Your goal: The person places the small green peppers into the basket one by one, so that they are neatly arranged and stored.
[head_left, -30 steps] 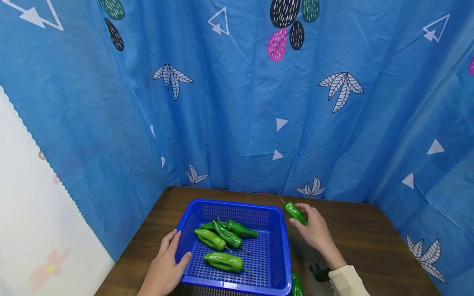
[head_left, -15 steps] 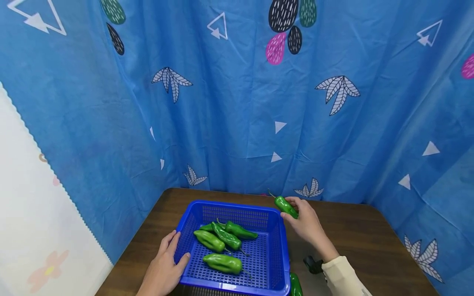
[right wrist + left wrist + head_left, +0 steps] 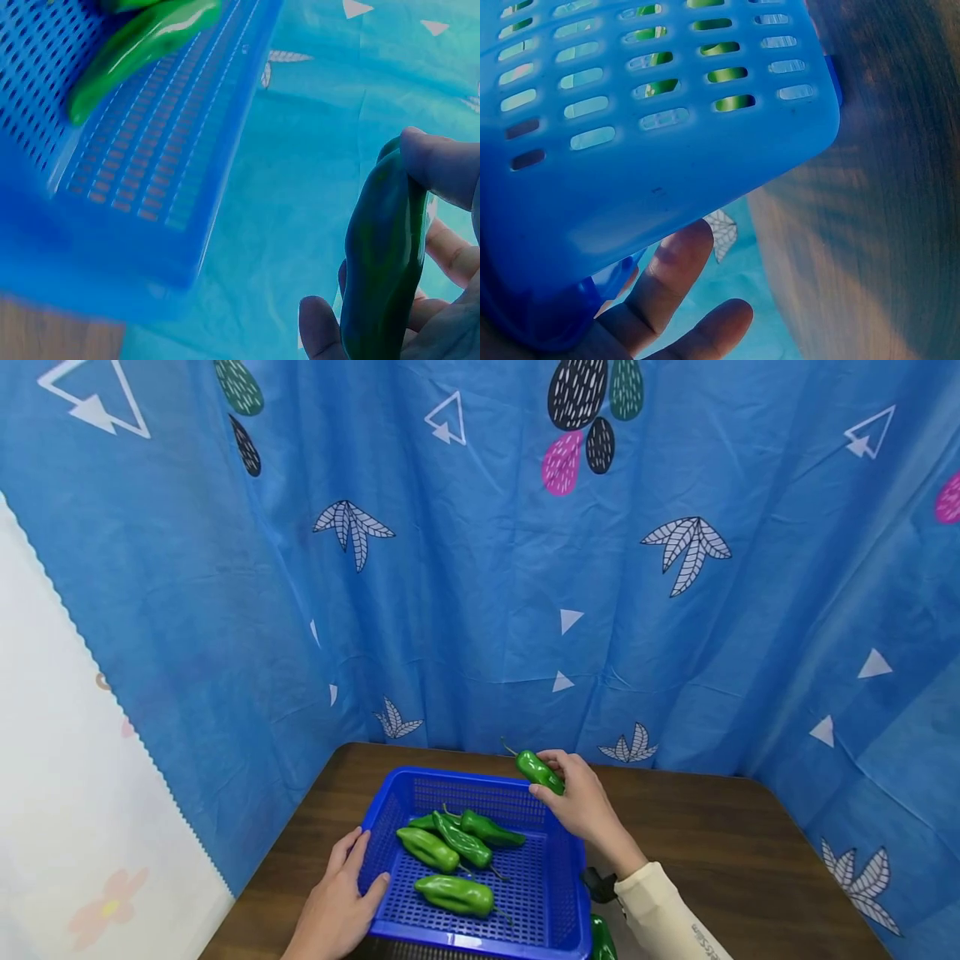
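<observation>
In the head view a blue plastic basket [image 3: 480, 946] with slotted walls stands on the brown table. Several green peppers lie in it, among them a lighter one [image 3: 453, 895] at the front and a darker one [image 3: 491, 831] at the back. My left hand [image 3: 337, 893] holds the basket's left rim, thumb over the edge and fingers along the outer side. Above the basket's back right corner, my right hand [image 3: 577, 797] grips another green pepper [image 3: 538, 772] between thumb and fingers, its thin stem pointing back left. The right wrist view shows this held pepper [image 3: 386, 255] upright beside the basket.
One more green pepper [image 3: 602, 939] lies on the table against the basket's right side, partly cut off by the frame. A blue patterned curtain [image 3: 495, 568] hangs behind the table [image 3: 712, 827]. A small black device [image 3: 598, 885] sits at my right wrist.
My right hand has carried the pepper leftward, from beside the basket to over its back right corner. The left hand stays on the rim, and the peppers in the basket lie as before.
</observation>
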`<control>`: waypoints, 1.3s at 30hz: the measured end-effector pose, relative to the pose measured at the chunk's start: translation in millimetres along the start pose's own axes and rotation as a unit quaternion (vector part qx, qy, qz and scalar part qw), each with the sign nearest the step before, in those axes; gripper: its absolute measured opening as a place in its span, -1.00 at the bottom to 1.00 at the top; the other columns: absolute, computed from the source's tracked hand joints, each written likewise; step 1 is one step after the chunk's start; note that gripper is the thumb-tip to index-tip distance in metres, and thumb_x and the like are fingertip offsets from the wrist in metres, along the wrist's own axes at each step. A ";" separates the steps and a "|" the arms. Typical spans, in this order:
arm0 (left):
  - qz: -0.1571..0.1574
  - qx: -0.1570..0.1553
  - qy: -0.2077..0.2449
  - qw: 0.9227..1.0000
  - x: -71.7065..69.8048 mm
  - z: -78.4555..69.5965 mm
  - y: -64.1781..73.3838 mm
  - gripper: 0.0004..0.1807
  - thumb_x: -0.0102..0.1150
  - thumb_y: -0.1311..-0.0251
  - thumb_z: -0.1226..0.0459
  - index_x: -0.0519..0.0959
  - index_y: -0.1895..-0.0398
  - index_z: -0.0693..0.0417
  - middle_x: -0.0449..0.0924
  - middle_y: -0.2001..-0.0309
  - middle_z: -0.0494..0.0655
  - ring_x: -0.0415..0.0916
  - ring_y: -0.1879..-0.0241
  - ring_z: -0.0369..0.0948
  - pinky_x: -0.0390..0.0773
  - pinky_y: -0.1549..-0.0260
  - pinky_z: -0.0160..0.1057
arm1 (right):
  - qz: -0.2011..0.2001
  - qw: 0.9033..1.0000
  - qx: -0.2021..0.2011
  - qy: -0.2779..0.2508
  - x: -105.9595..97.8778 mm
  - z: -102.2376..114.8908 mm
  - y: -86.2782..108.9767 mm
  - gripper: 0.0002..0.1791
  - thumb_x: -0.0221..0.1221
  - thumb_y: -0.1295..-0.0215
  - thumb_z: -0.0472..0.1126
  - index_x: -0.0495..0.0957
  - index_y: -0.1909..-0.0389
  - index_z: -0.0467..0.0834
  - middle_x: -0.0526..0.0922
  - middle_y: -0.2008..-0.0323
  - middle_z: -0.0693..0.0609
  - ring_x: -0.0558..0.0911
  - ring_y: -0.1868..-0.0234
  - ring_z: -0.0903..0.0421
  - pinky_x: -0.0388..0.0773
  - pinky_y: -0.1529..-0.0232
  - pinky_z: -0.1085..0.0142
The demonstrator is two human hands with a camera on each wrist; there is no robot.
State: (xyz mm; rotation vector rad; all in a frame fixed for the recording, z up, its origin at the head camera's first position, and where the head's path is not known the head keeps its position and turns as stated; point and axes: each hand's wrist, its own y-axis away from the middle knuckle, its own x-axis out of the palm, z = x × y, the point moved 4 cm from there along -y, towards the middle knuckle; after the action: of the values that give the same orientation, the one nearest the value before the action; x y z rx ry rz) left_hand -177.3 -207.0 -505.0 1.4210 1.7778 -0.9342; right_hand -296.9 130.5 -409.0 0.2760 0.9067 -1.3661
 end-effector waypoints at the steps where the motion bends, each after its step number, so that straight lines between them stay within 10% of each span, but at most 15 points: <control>1: -0.001 0.000 0.000 1.000 0.1 0.2 0.1 -0.17 0.15 -0.34 -0.06 0.16 -0.56 0.10 0.04 -0.55 -0.01 0.61 -0.10 0.10 0.58 0.03 0.21 | 0.001 1.000 -0.002 -0.003 2.5 2.8 -0.9 -0.45 0.38 -0.26 -0.13 0.50 -0.26 -0.06 0.57 -0.03 -0.07 0.59 0.03 0.03 0.62 0.15 0.19; 39: -0.014 -0.006 0.003 1.000 2.7 -0.3 -0.4 -0.18 0.19 -0.32 -0.03 0.19 -0.55 0.09 0.08 -0.54 -0.03 0.64 -0.04 0.05 0.60 0.08 0.18 | 0.050 0.991 0.013 -0.123 105.3 36.8 -4.1 -0.49 0.37 -0.26 -0.09 0.51 -0.21 -0.04 0.61 0.01 -0.09 0.58 0.16 0.09 0.57 0.32 0.27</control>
State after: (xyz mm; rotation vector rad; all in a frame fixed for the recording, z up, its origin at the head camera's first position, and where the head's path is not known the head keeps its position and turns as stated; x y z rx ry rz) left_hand -178.2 -205.5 -507.1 1.3969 1.8092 -0.9327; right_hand -292.7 29.7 -456.8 0.1663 0.6629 -1.2863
